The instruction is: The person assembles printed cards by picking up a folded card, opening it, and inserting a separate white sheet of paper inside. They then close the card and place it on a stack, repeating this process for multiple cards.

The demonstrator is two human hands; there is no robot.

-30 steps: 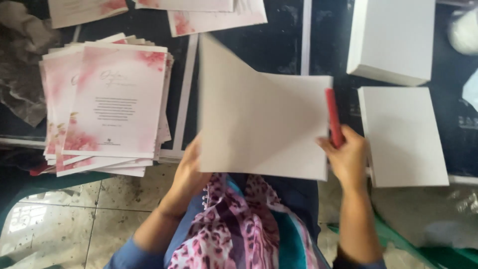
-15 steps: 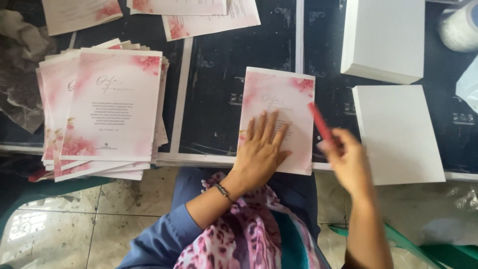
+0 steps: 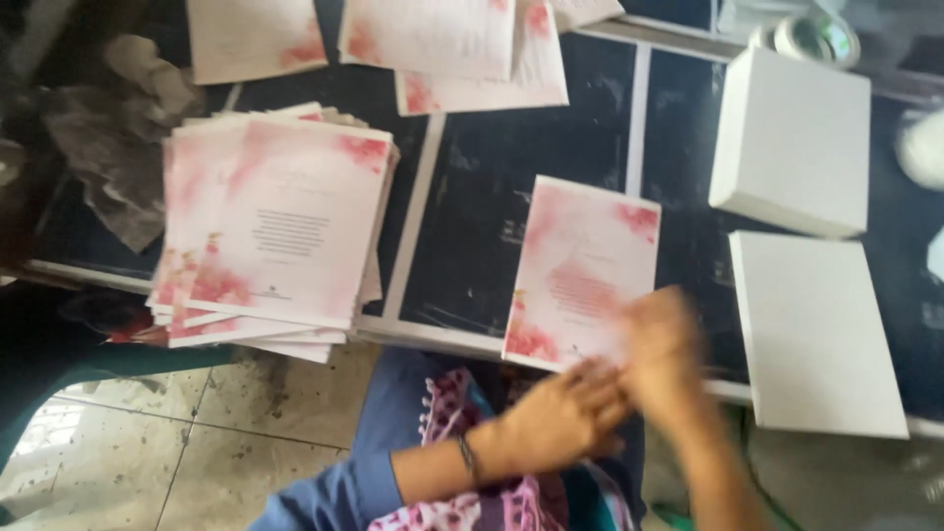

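Note:
A pink floral card (image 3: 585,258) lies face up on the dark table (image 3: 472,226), close to its near edge. My left hand (image 3: 562,415) rests with fingers stretched out at the card's lower right corner and holds nothing. My right hand (image 3: 671,354) is blurred by motion and lies over the card's right lower edge, just beside my left hand. I cannot tell what it holds. A tall pile of matching pink cards (image 3: 280,231) sits to the left, overhanging the table edge.
Two stacks of plain white sheets (image 3: 792,138) (image 3: 816,329) lie on the right. More pink cards (image 3: 433,34) lie along the far side. A roll of tape (image 3: 811,37) is at the far right, and crumpled paper (image 3: 118,147) at the left.
The white folded sheet was laid down and shows as a pink card. My left hand slid from the card's middle to its near corner, and my right hand came in over the right edge.

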